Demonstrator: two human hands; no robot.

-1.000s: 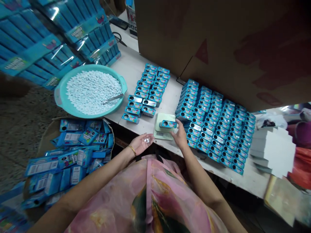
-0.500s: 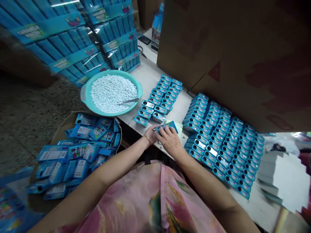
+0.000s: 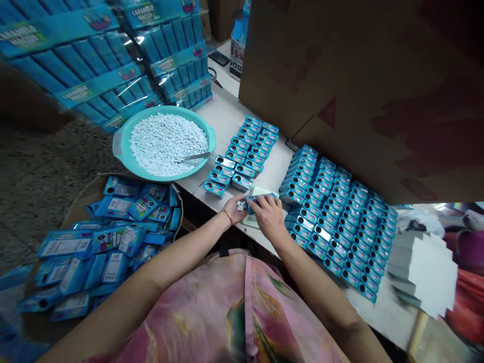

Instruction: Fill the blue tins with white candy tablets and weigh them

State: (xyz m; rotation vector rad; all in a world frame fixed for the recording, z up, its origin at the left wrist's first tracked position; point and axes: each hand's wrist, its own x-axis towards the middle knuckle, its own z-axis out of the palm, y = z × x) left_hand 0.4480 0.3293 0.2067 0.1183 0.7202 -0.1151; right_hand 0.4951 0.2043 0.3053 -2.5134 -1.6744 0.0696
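My left hand (image 3: 235, 210) is cupped palm up, with a small heap of white candies (image 3: 241, 205) in it. My right hand (image 3: 269, 214) grips a blue tin (image 3: 251, 202) from above, its end beside the candies. Behind the hands, a pale green flat item (image 3: 258, 191) lies on the white table (image 3: 282, 166). Blue tins (image 3: 242, 183) stand in two short rows beyond my hands. To the left, a turquoise bowl (image 3: 121, 146) holds many white candies and a metal scoop (image 3: 194, 157).
Many packed tins (image 3: 333, 222) stand at the right, beside a large cardboard box (image 3: 302, 75). An open carton (image 3: 179, 194) of blue packets is at the lower left. Wrapped display packs (image 3: 113, 60) are stacked at the back left. White card sheets (image 3: 431, 267) lie far right.
White candies now show in my left palm. The tin in my right hand has turned, with its near end by the palm. The whole view has shifted slightly.
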